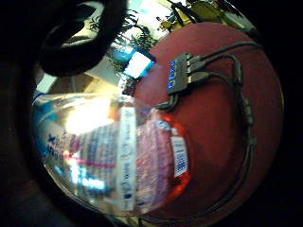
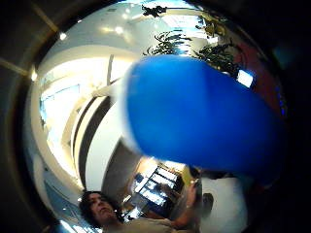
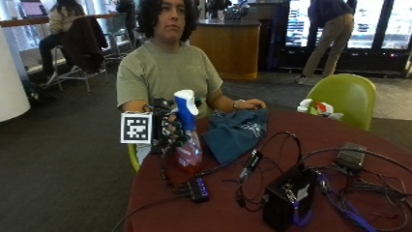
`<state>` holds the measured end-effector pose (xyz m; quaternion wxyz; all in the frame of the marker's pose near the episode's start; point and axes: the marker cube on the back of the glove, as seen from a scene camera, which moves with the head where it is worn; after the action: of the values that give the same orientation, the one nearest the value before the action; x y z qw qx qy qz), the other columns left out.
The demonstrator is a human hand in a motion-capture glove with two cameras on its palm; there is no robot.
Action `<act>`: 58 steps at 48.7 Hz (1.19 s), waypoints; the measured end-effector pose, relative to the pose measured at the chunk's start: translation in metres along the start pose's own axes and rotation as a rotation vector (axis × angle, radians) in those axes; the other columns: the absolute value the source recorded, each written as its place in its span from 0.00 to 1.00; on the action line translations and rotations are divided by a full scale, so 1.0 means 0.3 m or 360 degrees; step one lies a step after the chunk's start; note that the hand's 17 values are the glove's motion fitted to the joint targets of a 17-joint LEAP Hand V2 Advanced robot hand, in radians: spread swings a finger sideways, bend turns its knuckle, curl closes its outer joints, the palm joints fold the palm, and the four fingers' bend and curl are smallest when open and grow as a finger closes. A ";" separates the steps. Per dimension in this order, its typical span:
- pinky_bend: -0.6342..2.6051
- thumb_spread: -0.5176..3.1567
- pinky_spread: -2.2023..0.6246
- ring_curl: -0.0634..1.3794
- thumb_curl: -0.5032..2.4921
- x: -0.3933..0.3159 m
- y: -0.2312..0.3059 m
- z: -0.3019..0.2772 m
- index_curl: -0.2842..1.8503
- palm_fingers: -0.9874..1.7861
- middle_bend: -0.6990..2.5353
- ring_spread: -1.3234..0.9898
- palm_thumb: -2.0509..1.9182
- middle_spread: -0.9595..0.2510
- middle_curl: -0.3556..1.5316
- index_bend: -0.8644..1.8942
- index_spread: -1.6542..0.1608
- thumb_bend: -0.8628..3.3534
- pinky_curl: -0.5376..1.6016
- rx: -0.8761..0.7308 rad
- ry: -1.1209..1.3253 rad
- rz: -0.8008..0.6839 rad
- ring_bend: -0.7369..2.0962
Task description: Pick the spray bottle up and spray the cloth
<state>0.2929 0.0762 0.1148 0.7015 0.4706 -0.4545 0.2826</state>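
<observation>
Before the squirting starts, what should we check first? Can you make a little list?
1. Gloved right hand grips the spray bottle: ok.
2. Bottle upright: ok.
3. Bottle lifted off the red table: cannot tell.
4. Blue cloth lies on the table beside the bottle: ok.
5. Nozzle pointing at the cloth: cannot tell.
6. Cables and USB hub sit close to the bottle, could get wet: not ok.

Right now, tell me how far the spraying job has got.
Done: the gloved right hand grips the spray bottle, upright near the table edge. In hand: its blue-and-white head faces roughly toward the blue cloth lying beside it. Left: the spraying; no mist shows, and I cannot tell whether the cloth is wet.
</observation>
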 end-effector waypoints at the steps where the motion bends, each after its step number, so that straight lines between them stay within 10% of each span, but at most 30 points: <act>1: 0.29 0.39 0.83 0.30 0.31 0.009 0.002 0.000 0.24 0.49 0.28 0.55 0.71 0.81 0.36 0.36 0.76 0.19 0.42 -0.0047 0.0029 -0.0043 0.42; 25: 0.25 0.37 0.77 0.30 0.33 -0.070 -0.095 0.034 0.30 0.77 0.36 0.52 0.76 0.73 0.41 0.39 0.78 0.21 0.41 0.0044 -0.0053 0.0189 0.42; 40: 0.25 0.29 0.76 0.33 0.36 -0.444 -0.093 -0.121 0.34 0.79 0.37 0.51 0.80 0.70 0.44 0.40 0.78 0.20 0.41 -0.0024 0.0157 -0.0192 0.41; 58: 0.32 0.25 0.69 0.37 0.39 -0.720 0.048 0.154 0.37 0.85 0.39 0.49 0.77 0.67 0.47 0.40 0.77 0.20 0.45 -0.1322 0.1252 -0.0275 0.45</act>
<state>0.1716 0.0464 -0.0681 0.9642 0.0505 -0.1921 0.1758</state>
